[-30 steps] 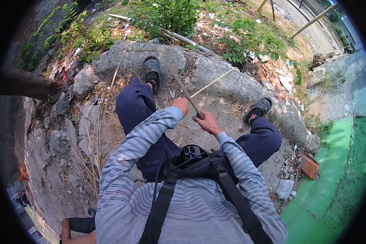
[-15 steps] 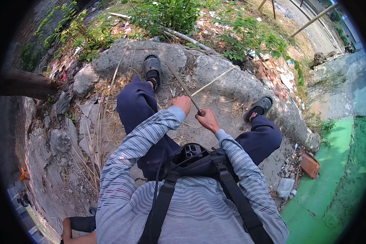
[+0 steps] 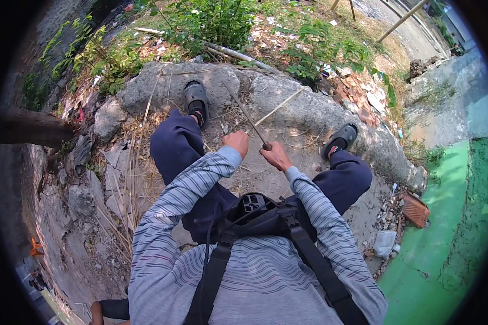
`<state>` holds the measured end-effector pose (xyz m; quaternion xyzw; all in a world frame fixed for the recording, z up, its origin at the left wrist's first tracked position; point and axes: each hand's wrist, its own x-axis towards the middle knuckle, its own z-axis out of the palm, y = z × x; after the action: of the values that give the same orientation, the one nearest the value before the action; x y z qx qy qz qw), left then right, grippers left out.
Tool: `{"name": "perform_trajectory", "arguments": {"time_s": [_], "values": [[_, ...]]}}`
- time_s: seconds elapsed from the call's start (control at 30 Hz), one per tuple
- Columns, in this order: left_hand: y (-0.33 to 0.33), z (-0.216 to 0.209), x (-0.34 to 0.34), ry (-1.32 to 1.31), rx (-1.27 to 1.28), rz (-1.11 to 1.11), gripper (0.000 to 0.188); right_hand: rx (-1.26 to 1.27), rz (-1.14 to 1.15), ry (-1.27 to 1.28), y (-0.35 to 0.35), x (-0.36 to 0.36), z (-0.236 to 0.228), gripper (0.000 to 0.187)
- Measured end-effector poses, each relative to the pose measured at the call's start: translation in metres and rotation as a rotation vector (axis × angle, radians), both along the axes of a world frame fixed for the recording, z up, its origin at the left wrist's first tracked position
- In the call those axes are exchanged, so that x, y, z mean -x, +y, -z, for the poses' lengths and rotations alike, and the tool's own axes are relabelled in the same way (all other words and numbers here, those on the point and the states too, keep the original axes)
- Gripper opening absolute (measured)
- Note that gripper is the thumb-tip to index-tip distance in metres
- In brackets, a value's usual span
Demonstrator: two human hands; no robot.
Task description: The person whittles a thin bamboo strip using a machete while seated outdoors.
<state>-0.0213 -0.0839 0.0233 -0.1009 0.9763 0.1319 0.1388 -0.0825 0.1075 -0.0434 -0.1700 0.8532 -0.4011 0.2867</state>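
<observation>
My left hand point(image 3: 236, 143) is closed near the middle, its fingers wrapped round the lower end of a pale, thin strip point(image 3: 280, 108) that looks like bamboo or wood. The strip slants up to the right over the rough ground. Just to the right, my right hand point(image 3: 276, 156) grips the dark round handle of a long knife point(image 3: 241, 103). Its narrow blade points away and to the left, crossing the strip close to my left hand. Whether the edge touches the strip I cannot tell.
My shoes rest by a broken concrete ledge point(image 3: 320, 103). Long dry strips point(image 3: 129, 189) lie to the left, near a dark log point(image 3: 32, 127). Leafy plants and litter spread beyond the ledge. An orange-brown block point(image 3: 416, 210) sits at the right. Part of another person's arm shows lower left.
The knife blade has shifted slightly right against the ground, and more of the strip shows beside my left hand. The whole view has moved a little. The other person's arm shows less.
</observation>
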Motion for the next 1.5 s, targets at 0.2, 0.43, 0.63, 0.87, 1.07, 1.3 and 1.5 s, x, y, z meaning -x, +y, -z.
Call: {"name": "perform_trajectory", "arguments": {"time_s": [0.2,0.43,0.63,0.87,1.07,1.3,1.5], "values": [[0.004,0.001,-0.005,-0.015,-0.021,0.012,0.016,0.015,-0.036,0.063,0.008,0.003,0.012,0.034],[-0.002,0.003,-0.004,0.012,0.004,-0.021,0.015,-0.023,-0.03,0.066,-0.005,-0.006,-0.012,0.03],[0.005,0.004,-0.002,-0.023,0.009,-0.014,0.017,-0.055,-0.054,0.147,0.004,0.006,-0.014,0.029],[-0.003,-0.001,-0.003,0.02,0.041,0.011,0.02,-0.015,-0.078,0.139,-0.009,-0.004,-0.019,0.028],[0.004,-0.004,-0.009,-0.015,-0.024,0.002,0.017,-0.114,0.05,0.151,0.016,0.022,0.0,0.029],[-0.006,-0.003,-0.009,0.018,-0.016,-0.025,0.016,0.0,-0.11,0.178,-0.01,0.004,-0.018,0.03],[-0.002,-0.016,-0.026,-0.014,-0.035,-0.013,0.016,-0.143,0.074,0.114,0.023,0.036,0.01,0.027]]}}
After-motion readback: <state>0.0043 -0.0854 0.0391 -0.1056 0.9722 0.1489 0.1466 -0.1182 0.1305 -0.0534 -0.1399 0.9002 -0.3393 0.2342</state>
